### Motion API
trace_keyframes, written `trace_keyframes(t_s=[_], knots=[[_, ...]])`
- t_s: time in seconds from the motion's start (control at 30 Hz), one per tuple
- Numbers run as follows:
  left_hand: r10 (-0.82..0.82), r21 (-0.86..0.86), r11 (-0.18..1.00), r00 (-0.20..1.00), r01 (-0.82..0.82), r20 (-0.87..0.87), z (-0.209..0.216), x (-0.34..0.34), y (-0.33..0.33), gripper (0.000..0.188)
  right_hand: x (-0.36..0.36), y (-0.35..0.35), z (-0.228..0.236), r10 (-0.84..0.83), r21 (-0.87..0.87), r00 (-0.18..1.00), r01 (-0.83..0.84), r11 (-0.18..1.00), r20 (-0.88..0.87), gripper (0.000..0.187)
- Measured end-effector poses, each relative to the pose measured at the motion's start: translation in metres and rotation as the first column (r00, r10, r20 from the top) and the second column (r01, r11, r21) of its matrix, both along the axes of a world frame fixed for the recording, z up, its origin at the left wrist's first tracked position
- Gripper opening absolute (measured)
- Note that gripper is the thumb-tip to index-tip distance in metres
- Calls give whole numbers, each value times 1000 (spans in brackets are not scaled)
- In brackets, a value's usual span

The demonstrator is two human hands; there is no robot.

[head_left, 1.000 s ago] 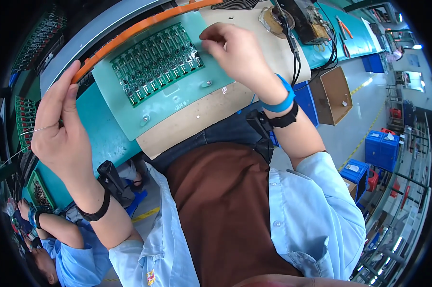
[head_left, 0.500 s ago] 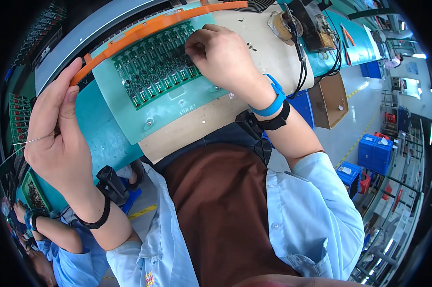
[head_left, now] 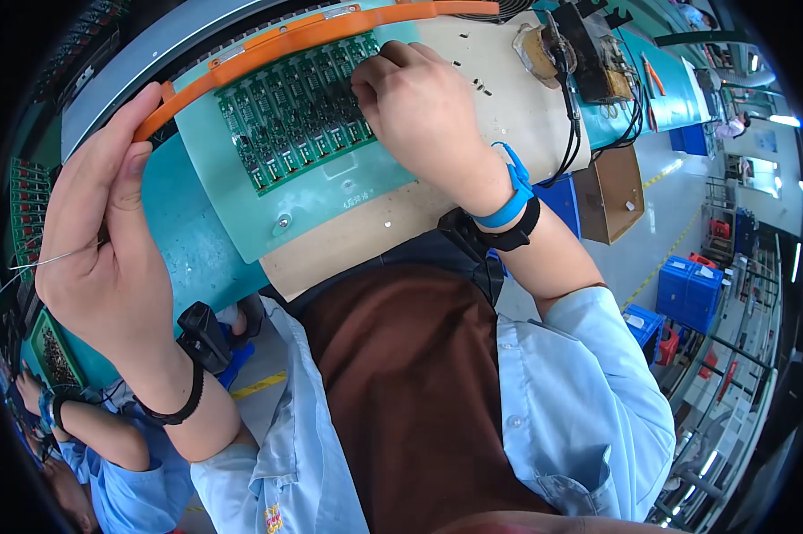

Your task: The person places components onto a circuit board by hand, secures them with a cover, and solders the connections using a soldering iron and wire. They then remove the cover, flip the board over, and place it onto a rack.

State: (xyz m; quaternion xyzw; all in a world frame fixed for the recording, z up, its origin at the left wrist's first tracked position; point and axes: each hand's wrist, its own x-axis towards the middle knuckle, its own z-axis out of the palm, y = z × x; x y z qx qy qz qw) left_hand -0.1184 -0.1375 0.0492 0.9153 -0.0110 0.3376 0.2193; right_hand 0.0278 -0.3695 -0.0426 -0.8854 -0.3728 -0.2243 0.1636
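A panel of green circuit boards (head_left: 281, 133), set with rows of small parts, lies on a pale green fixture plate (head_left: 241, 200). Along the plate's far side runs a curved orange bar (head_left: 286, 40). Its left end is between the thumb and fingers of my left hand (head_left: 108, 231). A thin silvery wire (head_left: 59, 260) passes by that palm. Over the right end of the panel is my right hand (head_left: 423, 111), its fingers curled and closed with the tips down at the parts. What those fingertips hold, if anything, is hidden.
Small dark parts (head_left: 481, 86) lie loose on the tan sheet (head_left: 508, 125). A soldering stand with black cables (head_left: 588, 62) stands at the far right, pliers (head_left: 653, 76) beyond. A co-worker's arm (head_left: 99, 432) and a tray of small parts (head_left: 56, 356) are at the lower left.
The view has shifted slightly, so the bench sits a little further right. My left hand keeps its hold on the orange bar, and my right hand stays at the panel's right end.
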Motion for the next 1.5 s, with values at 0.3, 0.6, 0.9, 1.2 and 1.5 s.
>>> trace_keyframes(t_s=[0.3,0.6,0.9,1.2,1.5], knots=[[16,46,999,1000,-15,-13,1,-2,0,22,4,-3,1,103,-100,992,-96,990,69,5],[33,65,997,998,-30,-46,6,-4,-2,22,15,-8,-1,200,15,980,-201,980,18,6],[1,67,998,1000,1,-29,4,-5,2,22,13,-18,6,133,93,989,-127,988,-60,7],[-205,-54,978,977,202,-55,-3,-11,4,27,-11,-61,31,386,684,678,240,689,-626,16],[-214,-68,977,957,204,-197,-62,-34,-9,41,-44,-82,17,123,343,823,92,935,-554,23]])
